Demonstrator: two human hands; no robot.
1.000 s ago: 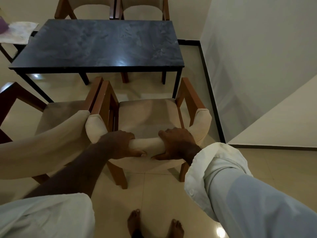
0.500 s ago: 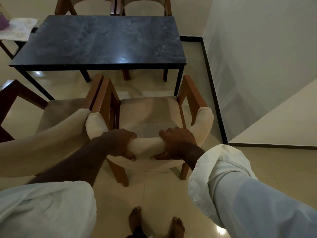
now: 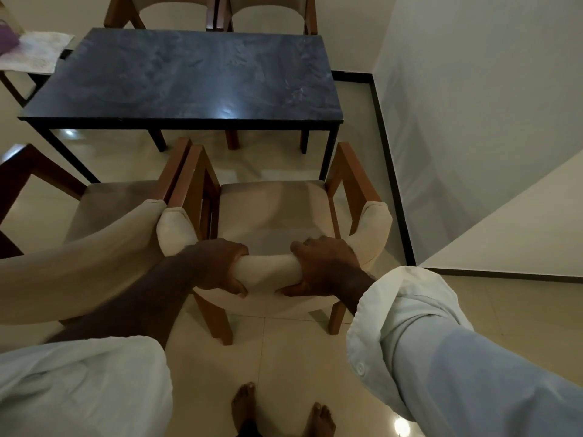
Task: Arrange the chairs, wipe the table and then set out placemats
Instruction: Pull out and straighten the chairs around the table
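- The left hand [image 3: 217,266] grasps the chair [image 3: 274,212] by its padded backrest [image 3: 268,269], fingers curled over the top and thumb underneath.
- The right hand [image 3: 325,266] grasps the same backrest just to the right, with the same grip.
- A second ago the two thumbs nearly met. The left hand now sits further left, and a wider stretch of bare padding shows between the hands.
- Over the last half second neither grip changes.
- The chair stands at the near side of the table [image 3: 189,77], toward its right end. Its arm tips are close to the tabletop's edge and its seat is still outside it. This placing barely differs from the earlier frames.
- The left chair [image 3: 107,209] stands just beside it, their wooden arms side by side. Whether they touch cannot be told.
- Two far chairs [image 3: 170,11] sit at the table's opposite side, as before.
- A pale sheet [image 3: 38,52] lies on a stand off the table's far left corner, with a purple thing [image 3: 8,39] at its edge. Both are unmoved.
- Bare feet [image 3: 243,402] stand on the tiled floor [image 3: 284,357] behind the chair, a touch nearer to it than a second ago.
- The wall [image 3: 473,105] runs along the right.
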